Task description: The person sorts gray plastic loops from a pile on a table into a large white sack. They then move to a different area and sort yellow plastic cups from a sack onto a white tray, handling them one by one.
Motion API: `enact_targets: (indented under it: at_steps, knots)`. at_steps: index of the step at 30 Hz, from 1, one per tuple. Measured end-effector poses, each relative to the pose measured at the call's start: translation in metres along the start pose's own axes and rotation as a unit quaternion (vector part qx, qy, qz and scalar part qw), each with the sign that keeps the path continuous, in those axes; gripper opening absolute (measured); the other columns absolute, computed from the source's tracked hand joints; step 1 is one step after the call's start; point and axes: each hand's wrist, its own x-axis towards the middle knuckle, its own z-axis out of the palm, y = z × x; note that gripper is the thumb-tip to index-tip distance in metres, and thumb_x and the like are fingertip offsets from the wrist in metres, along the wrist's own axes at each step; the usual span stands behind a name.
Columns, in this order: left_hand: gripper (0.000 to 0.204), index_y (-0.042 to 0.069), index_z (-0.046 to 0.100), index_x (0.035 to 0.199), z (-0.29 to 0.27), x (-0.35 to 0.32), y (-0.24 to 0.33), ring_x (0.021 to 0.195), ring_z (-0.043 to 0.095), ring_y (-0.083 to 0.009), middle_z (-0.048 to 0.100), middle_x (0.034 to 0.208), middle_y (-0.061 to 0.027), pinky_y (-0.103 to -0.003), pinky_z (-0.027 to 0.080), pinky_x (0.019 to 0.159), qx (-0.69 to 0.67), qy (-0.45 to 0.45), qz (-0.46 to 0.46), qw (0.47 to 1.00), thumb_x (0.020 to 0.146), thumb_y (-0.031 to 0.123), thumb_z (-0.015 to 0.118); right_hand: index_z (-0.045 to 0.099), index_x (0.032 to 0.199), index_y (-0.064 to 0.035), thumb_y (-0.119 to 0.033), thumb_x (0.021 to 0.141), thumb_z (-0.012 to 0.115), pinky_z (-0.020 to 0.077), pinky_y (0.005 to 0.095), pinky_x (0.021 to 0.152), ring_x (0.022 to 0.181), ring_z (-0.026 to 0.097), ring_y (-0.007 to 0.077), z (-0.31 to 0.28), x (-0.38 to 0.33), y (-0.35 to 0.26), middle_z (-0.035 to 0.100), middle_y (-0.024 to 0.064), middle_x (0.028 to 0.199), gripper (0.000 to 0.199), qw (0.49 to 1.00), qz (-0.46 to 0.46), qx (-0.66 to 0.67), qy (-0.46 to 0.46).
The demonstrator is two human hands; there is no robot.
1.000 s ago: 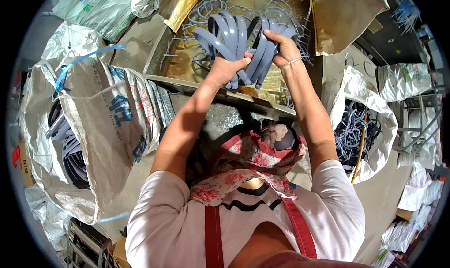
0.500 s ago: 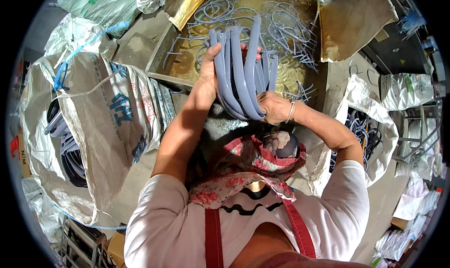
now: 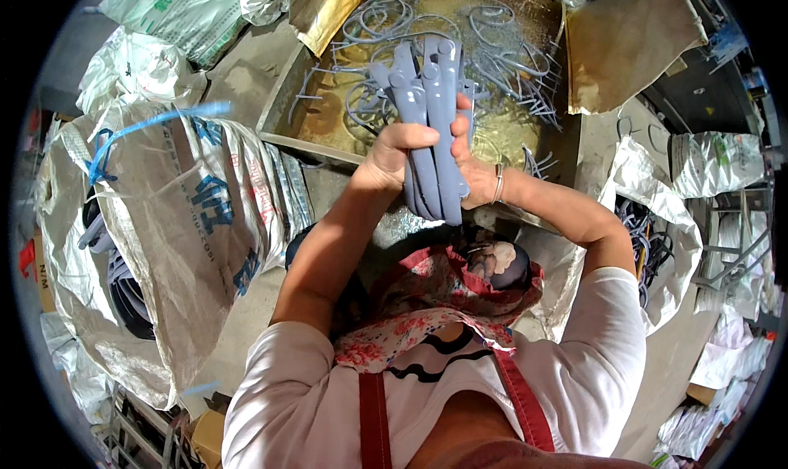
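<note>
Both my hands grip a bundle of grey-blue, glossy curved plastic strips (image 3: 435,153), held upright over the near edge of a metal tray. My left hand (image 3: 397,150) closes around its left side, with the thumb across the front. My right hand (image 3: 470,159) presses on the right side, fingers curled up along it. Rounded ends with small round knobs show at the top of the bundle. How many strips are stacked is hidden by my fingers.
Thin grey plastic offcuts (image 3: 509,59) lie in the shallow tray (image 3: 283,100), whose bottom looks wet. An open woven sack (image 3: 176,231) with grey and black pieces stands left. Another sack (image 3: 673,247) holding dark strips stands right. Brown cardboard (image 3: 632,42) leans at the tray's right side.
The strips, spread out before, are now squeezed together into a narrow bundle. My right hand has moved up from the bundle's lower end to its side, and my left hand has come lower.
</note>
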Motion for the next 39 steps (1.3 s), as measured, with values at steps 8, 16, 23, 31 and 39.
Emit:
enact_targets:
  at_steps: [8,16,23,31,39]
  knots:
    - [0.042,-0.001,0.051,0.100,0.006,-0.005,0.014,0.071,0.059,-0.0201,0.057,0.082,-0.0082,-0.032,0.048,0.067,0.301,0.084,-0.009,0.950,0.063,0.011,0.067,0.062,0.090,-0.0089,0.004,0.071,0.055,0.0466,0.0349,0.078,0.084,0.056,0.0264,-0.106,-0.026,-0.006,0.060,0.0071,0.085,0.023,0.945,0.292,-0.125,0.072]
    - [0.039,0.001,0.052,0.096,0.011,-0.003,-0.006,0.071,0.058,-0.0167,0.056,0.082,-0.0061,-0.029,0.048,0.066,0.369,0.009,-0.111,0.923,0.063,0.013,0.068,0.061,0.110,-0.0090,-0.019,0.082,0.058,0.0366,0.0328,0.092,0.102,0.045,0.0235,-0.194,0.074,-0.024,0.057,0.0050,0.115,0.030,0.993,0.115,-0.014,-0.001]
    - [0.044,0.000,0.049,0.100,0.012,-0.009,-0.008,0.070,0.058,-0.0169,0.055,0.083,-0.0073,-0.030,0.049,0.065,0.334,-0.014,-0.155,0.930,0.062,0.014,0.068,0.067,0.098,-0.0089,-0.018,0.077,0.066,0.0464,0.0285,0.068,0.079,0.056,0.0157,-0.182,0.081,-0.004,0.062,0.0037,0.085,0.023,0.960,0.237,0.146,-0.007]
    - [0.049,0.000,0.049,0.102,0.020,-0.020,0.010,0.069,0.058,-0.0206,0.056,0.081,-0.0085,-0.033,0.048,0.065,0.312,0.034,-0.089,0.945,0.059,0.014,0.068,0.066,0.092,-0.0043,-0.025,0.084,0.060,0.0416,0.0200,0.054,0.055,0.048,0.0045,-0.172,0.093,0.014,0.060,0.0001,0.066,0.023,0.789,0.357,0.210,0.454]
    - [0.054,0.004,0.045,0.104,0.017,-0.035,0.029,0.059,0.048,-0.0155,0.048,0.073,-0.0031,-0.028,0.036,0.055,0.089,0.035,0.002,0.995,0.058,0.020,0.066,0.036,0.130,-0.0034,-0.074,0.076,0.034,0.0354,0.0471,0.094,0.115,0.042,0.0240,-0.116,-0.014,0.022,0.043,0.0142,0.127,0.089,0.683,0.368,0.571,0.269]
